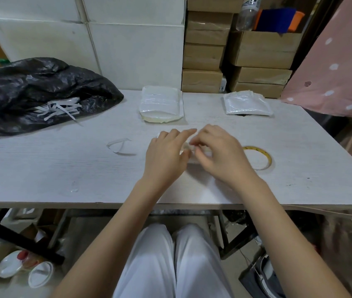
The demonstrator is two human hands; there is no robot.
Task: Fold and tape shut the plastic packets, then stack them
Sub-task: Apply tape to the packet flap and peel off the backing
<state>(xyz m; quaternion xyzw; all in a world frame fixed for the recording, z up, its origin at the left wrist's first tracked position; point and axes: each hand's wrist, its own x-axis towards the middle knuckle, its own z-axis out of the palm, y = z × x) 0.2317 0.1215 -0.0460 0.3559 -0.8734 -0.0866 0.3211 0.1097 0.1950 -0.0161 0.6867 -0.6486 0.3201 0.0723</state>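
- Head view is filled mostly by a long white table (63,168), behind which white cartons (127,50) and brown cardboard boxes (205,54) are stacked against the wall.
- At the left end of the table a black plastic bag (30,89) is laid, with white paper strips (61,110) spilling out of it.
- A pink dotted cloth (338,67) is seen at the right edge.
- Two piles are kept at the far side: a taped stack (161,103) in the middle and a second pile of packets (246,104) to the right; which one is finished cannot be told for sure.
- The packet in work (194,160) is held flat near the table centre, mostly hidden under both hands.
- The left hand (166,153) is laid on it with the fingers nearly straight, pressing it down.
- The right hand (220,151) is curled, and something small at the fold is pinched by its fingertips, probably tape; this is judged, not clearly seen.
- A tape roll (265,157) is lying just beside the right hand.
- One loose backing strip (119,145) is left on the table.
- The sealing of this packet seems unfinished, and the stacking is still to be done.
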